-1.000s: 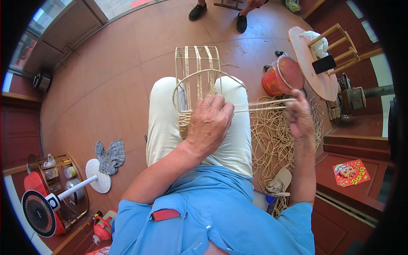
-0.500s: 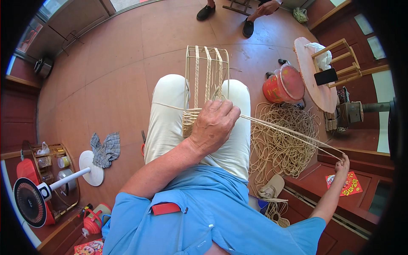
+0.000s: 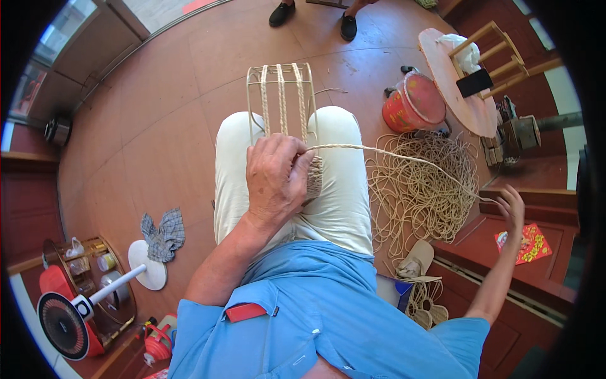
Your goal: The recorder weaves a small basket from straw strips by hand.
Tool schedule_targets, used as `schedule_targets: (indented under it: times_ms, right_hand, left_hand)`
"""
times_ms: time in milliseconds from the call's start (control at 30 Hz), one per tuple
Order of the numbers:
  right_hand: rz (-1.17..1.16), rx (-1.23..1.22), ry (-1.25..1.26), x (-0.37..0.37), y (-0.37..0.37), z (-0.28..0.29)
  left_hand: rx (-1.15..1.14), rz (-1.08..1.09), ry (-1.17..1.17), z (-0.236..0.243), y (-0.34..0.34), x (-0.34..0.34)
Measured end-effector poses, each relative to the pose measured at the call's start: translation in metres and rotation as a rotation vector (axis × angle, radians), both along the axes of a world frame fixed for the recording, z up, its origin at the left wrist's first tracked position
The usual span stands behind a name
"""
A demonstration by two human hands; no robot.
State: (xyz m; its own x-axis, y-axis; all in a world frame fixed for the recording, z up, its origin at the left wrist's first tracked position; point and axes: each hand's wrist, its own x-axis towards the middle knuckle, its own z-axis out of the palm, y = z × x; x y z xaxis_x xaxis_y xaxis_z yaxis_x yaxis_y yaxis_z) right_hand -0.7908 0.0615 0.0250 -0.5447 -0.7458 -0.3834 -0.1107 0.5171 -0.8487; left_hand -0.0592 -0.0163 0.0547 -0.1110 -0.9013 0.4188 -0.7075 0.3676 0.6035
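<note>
The cord [image 3: 404,156] is tan, trousers [image 3: 341,196] cream, cloth [image 3: 164,235] grey-checked.

One left hand [image 3: 278,174], one right hand [image 3: 512,208], one wire frame [image 3: 249,95], three braided strands [image 3: 282,98] on it. One rope pile [image 3: 426,183], one red bucket [image 3: 403,108], one fan [image 3: 64,324]. Black shoes [image 3: 281,14]: two.

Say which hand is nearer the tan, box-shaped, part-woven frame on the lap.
Left. The left hand is on the frame, covering part of its near end; the right hand is far out to the right, apart from it, where a tan twisted cord reaches its fingers.
</note>
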Motion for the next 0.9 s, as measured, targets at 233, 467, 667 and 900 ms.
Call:
schedule_targets:
  times_ms: [233, 467, 667, 900]
  right_hand:
    - [0.853, 0.031, -0.194, 0.403, -0.061, 0.034]
    - [0.781, -0.11, -0.648, 0.514, -0.09, -0.008]
    - [0.619, 0.061, -1.145, 0.535, -0.11, -0.017]
    - [0.534, 0.075, -1.33, 0.538, -0.115, -0.021]
  left_hand:
    - [0.088, -0.044, -0.036, 0.001, -0.014, 0.006]
    - [0.112, -0.081, -0.1, 0.003, -0.026, 0.008]
    - [0.184, -0.064, -0.101, 0.003, -0.024, 0.009]
    - [0.068, -0.141, -0.207, 0.001, -0.012, 0.013]
